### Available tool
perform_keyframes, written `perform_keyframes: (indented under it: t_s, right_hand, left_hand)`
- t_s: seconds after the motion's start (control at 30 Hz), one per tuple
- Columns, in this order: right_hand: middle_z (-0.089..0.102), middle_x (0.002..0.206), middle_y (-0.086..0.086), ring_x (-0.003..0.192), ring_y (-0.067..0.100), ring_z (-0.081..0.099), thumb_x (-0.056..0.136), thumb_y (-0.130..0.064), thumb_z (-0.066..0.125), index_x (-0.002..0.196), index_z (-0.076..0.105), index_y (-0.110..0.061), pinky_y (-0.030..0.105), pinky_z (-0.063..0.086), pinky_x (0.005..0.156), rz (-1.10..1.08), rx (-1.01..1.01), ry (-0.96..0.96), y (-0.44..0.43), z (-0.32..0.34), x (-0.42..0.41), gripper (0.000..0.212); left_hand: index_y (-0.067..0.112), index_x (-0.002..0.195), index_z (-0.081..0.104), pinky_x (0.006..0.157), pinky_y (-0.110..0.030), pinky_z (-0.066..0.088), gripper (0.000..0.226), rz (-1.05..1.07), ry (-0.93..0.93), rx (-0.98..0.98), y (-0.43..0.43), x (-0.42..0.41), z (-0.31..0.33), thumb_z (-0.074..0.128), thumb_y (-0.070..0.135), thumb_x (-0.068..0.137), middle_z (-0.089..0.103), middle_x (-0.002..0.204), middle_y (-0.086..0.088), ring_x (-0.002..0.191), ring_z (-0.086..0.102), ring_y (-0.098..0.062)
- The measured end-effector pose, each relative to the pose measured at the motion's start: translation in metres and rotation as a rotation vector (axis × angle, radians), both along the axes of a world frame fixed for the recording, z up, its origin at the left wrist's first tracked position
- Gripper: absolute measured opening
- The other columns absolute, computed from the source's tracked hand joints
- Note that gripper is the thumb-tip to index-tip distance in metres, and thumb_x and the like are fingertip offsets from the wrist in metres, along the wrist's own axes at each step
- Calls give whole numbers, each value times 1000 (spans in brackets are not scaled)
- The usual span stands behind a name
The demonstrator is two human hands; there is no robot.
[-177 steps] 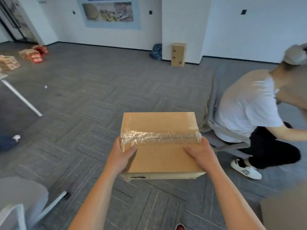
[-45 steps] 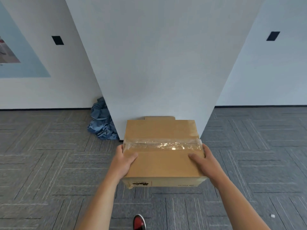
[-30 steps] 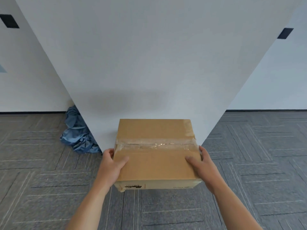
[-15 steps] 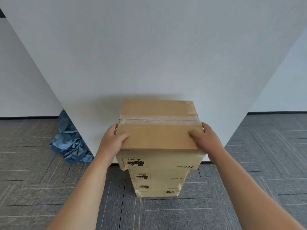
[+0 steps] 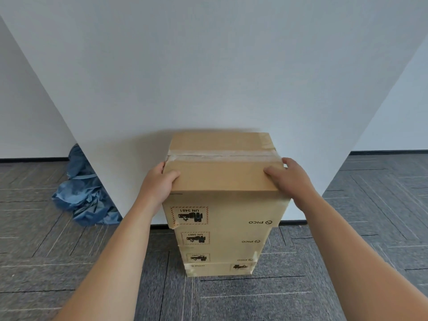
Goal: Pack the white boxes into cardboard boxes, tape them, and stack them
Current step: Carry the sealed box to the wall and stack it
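Note:
A taped cardboard box point(image 5: 222, 177) sits on top of a stack of cardboard boxes point(image 5: 220, 251) against a white pillar. Clear tape runs across its lid. My left hand point(image 5: 158, 184) grips the box's left side, thumb curled over the top edge. My right hand point(image 5: 289, 179) grips its right side the same way. The stack below shows three box fronts with upside-down labels. No white boxes are in view.
The white pillar point(image 5: 208, 77) stands right behind the stack. A crumpled blue cloth point(image 5: 83, 195) lies on the grey carpet floor point(image 5: 58, 262) at the pillar's left corner. Carpet extends to both sides and in front.
I walked up to the pillar carrying the box and lowered it onto the stack. In the last half second the box stayed on top, with both hands still on its sides.

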State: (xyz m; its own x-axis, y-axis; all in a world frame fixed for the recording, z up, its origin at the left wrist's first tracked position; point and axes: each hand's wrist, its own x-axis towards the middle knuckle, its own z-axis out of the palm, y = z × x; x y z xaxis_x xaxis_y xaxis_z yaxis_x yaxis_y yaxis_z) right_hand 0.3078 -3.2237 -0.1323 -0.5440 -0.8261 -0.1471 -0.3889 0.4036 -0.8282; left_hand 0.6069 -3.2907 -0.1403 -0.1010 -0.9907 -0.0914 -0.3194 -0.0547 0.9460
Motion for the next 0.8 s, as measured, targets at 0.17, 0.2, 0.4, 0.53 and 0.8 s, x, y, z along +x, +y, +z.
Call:
perform_keyframes:
  t_s: [0.17,0.2,0.4,0.53,0.8]
  right_hand:
    - [61,124,-1,107,23,60,83,-41,65,140,47,-19,46,50,96,-12,-42,-1,-2,-1,0,64]
    - [60,124,-2,107,22,59,84,-41,64,141,46,-19,44,50,95,-18,-47,-7,-1,0,1,64]
    - [48,85,3,78,18,45,87,-53,51,101,55,7,35,33,69,-188,-279,-284,19,-5,3,62]
    - [64,112,-2,98,14,56,95,-60,43,108,65,-10,33,40,84,-272,-260,-540,49,-35,16,56]
    - [51,124,-1,105,15,42,95,-72,26,145,46,-17,32,32,89,-300,-211,-665,54,-51,34,77]
  left_hand:
    - [24,113,62,70,-36,46,22,22,13,-23,-6,0,-8,55,30,93,69,101,-1,92,64,-23]
    - [23,116,61,71,-36,47,25,40,24,-20,-6,0,-8,56,31,92,69,103,-1,93,65,-23]
    - [16,79,57,68,-36,35,27,257,348,-4,17,-1,-23,43,28,98,55,78,-1,83,46,-23]
    - [31,90,64,95,-40,44,42,264,432,67,50,-2,-61,30,52,103,69,99,3,101,60,-18]
    - [37,105,61,112,-48,38,45,240,407,129,59,-16,-73,19,53,106,67,117,4,117,57,-18]
